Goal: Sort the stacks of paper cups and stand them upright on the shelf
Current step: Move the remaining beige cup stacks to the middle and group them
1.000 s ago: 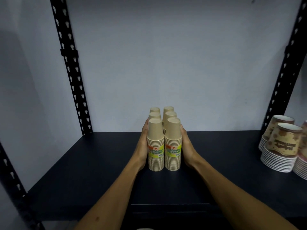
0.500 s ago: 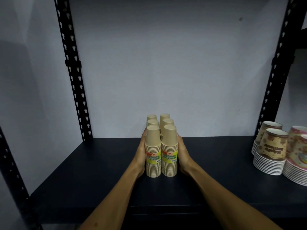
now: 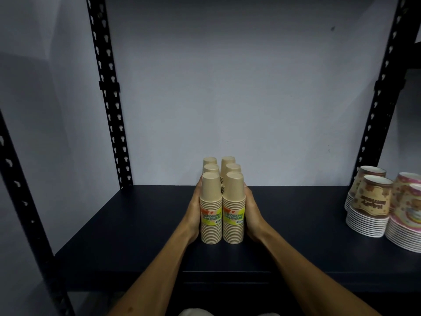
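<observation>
Several stacks of plain tan paper cups [image 3: 222, 201] stand upright, mouths down, in two rows at the middle of the dark shelf [image 3: 136, 224]. The two front stacks carry yellow-green labels. My left hand [image 3: 193, 213] presses flat against the left side of the group. On the other side, my right hand [image 3: 251, 213] presses flat against it. The fingers of both hands reach back along the rows and are partly hidden by the cups.
Stacks of printed white paper cups [image 3: 373, 206] stand at the right end of the shelf. Black perforated uprights rise at the back left [image 3: 109, 99] and back right [image 3: 385, 87]. A pale wall closes the back.
The view has shifted slightly, with the cups now a little lower and to the left of where they were. Both hands stay pressed on the sides of the tan stacks.
</observation>
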Motion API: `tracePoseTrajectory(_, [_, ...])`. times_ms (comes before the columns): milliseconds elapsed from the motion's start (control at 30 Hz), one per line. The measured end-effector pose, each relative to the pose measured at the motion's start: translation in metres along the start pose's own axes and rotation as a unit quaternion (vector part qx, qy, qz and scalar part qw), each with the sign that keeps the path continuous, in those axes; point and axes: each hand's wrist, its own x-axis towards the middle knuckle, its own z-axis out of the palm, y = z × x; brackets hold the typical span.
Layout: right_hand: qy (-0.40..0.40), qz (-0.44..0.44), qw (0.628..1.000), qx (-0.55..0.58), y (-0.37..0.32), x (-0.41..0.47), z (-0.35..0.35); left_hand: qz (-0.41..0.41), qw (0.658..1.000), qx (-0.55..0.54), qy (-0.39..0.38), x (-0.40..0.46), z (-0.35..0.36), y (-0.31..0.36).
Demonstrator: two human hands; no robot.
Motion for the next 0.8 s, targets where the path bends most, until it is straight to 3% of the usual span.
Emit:
tracePoseTrajectory(267, [0.016, -0.009, 0.999, 0.035, -0.003, -0.007, 0.005, 0.01, 1.0, -0.01, 0.007, -0.01, 0.001, 0.004])
tracePoseTrajectory(367, [0.121, 0.017, 0.991, 0.056, 0.003, -0.005, 0.001, 0.001, 0.998, -0.003, 0.057, -0.011, -0.003, 0.007])
tracePoseTrajectory(433, [0.19, -0.015, 0.981, 0.044, 0.004, -0.012, -0.001, -0.008, 0.994, 0.019, 0.107, -0.007, -0.014, -0.001])
tracePoseTrajectory(633, [0.134, -0.021, 0.991, -0.018, 0.01, -0.038, 0.0, 0.012, 0.982, 0.062, 0.178, -0.019, -0.03, -0.017])
tracePoseTrajectory(800, [0.116, -0.03, 0.992, -0.036, 0.003, -0.048, 0.003, 0.006, 0.982, 0.117, 0.151, -0.031, -0.034, -0.02])
